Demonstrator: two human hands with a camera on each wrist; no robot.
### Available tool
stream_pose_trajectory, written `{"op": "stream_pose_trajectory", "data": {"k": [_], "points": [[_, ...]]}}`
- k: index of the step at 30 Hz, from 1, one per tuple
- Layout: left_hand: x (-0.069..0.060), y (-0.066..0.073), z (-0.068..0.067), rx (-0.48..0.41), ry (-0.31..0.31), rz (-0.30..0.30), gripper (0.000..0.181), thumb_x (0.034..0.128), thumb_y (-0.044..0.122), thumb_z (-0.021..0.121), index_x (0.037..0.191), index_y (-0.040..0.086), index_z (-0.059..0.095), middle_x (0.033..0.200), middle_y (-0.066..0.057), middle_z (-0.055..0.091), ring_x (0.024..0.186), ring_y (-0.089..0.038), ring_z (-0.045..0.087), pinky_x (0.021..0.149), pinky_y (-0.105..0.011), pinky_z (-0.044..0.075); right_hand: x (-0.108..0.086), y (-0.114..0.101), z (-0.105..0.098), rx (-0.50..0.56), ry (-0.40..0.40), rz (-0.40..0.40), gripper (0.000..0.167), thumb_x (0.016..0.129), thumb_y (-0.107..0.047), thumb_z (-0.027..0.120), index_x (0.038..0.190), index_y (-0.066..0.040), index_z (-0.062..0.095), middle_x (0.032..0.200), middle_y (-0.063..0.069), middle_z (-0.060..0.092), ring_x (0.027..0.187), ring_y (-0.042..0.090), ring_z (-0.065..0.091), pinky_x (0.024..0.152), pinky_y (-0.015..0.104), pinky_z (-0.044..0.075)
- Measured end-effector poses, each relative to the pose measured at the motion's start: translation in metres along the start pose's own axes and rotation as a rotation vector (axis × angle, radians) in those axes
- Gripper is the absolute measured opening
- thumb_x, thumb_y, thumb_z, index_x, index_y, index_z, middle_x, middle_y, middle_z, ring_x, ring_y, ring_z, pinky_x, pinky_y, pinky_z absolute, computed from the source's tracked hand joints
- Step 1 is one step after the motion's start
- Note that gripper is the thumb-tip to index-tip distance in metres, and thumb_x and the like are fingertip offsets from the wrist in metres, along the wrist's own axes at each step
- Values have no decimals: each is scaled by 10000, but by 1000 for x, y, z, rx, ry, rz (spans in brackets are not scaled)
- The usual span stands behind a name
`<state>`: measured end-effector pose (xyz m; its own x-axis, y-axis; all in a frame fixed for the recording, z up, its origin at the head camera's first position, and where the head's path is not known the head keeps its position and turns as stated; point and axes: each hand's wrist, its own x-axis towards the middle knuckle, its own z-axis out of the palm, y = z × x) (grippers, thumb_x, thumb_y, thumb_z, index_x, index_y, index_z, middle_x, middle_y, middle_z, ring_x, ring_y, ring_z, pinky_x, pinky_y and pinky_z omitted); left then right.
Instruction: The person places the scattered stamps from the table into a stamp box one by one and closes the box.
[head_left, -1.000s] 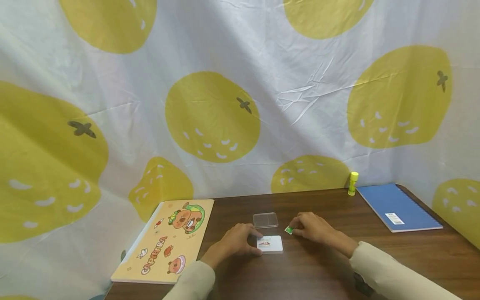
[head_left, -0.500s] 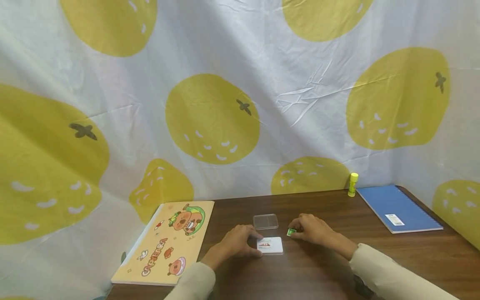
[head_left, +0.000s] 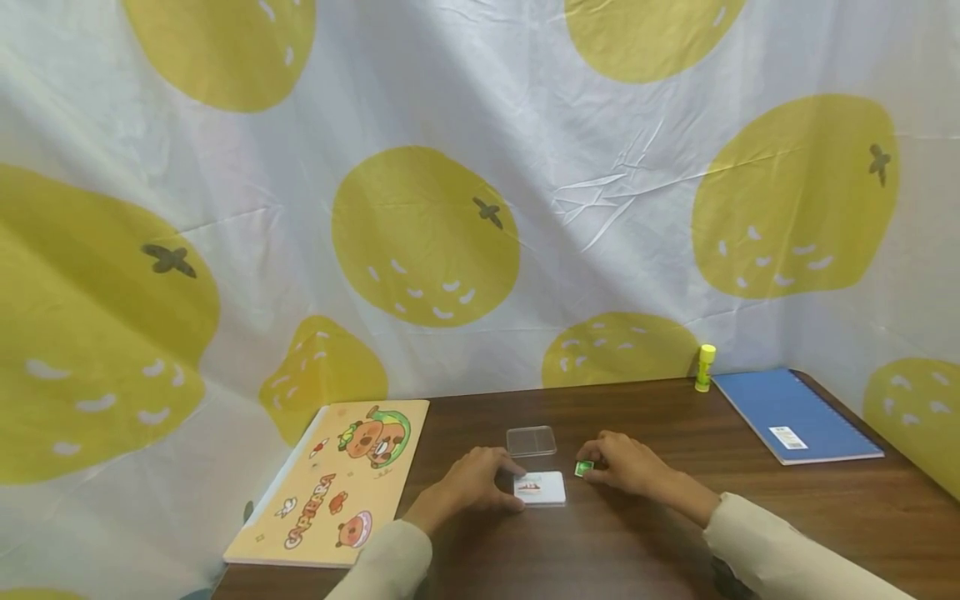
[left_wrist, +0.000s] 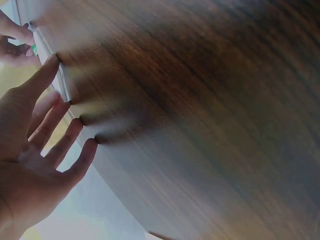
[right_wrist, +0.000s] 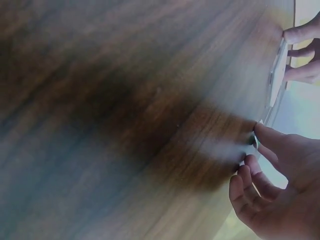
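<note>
In the head view, my left hand (head_left: 474, 482) steadies a white stack of cards (head_left: 547, 487) in a shallow clear case, thumb on the near side and index finger on the far side. A small red picture lies on the stack's left part. Just to the right, my right hand (head_left: 622, 461) pinches a small green square with a white border (head_left: 583, 469), low over the table. Behind the stack lies a clear plastic lid (head_left: 531, 441). The right wrist view shows the thumb and index finger (right_wrist: 265, 131) meeting at the piece, which is mostly hidden there.
A capybara-printed notebook (head_left: 330, 483) lies at the left of the brown wooden table (head_left: 480, 550). At the back right are an upright yellow glue stick (head_left: 705, 368) and a blue spiral notebook (head_left: 798, 417). A lemon-patterned curtain (head_left: 540, 275) hangs along the table's back edge.
My right hand has shifted slightly right and nearer with the green square, which has turned so its edges line up more with the stack. The left hand stays in place.
</note>
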<state>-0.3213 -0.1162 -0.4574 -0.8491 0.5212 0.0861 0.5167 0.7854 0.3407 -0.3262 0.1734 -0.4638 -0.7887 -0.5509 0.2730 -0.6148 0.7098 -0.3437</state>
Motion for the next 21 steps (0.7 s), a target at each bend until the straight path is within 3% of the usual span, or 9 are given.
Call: {"op": "stream_pose_trajectory", "data": {"k": [10, 15, 21], "points": [[1, 0, 0, -3, 0, -11, 460, 739, 363, 948, 1154, 221, 812, 1220, 21, 719, 1163, -197, 660, 993, -400, 536, 3, 2, -1, 124, 17, 17, 200, 849, -135, 857, 984, -114, 712, 802, -65, 675, 748, 101, 648, 645, 264, 529], [2, -2, 0, -6, -5, -14, 460, 742, 362, 947, 1158, 218, 811, 1214, 26, 720, 1158, -189, 659, 991, -401, 537, 5, 2, -5, 131, 4, 22, 252, 797, -173, 897, 932, -143, 687, 759, -92, 675, 691, 11, 596, 624, 245, 508], [3, -1, 1, -2, -5, -11, 454, 736, 367, 949, 1146, 224, 814, 1217, 25, 721, 1158, -191, 661, 986, -395, 539, 4, 3, -8, 128, -14, 26, 273, 760, -218, 924, 892, -152, 695, 759, -84, 684, 688, 0, 592, 629, 253, 508]]}}
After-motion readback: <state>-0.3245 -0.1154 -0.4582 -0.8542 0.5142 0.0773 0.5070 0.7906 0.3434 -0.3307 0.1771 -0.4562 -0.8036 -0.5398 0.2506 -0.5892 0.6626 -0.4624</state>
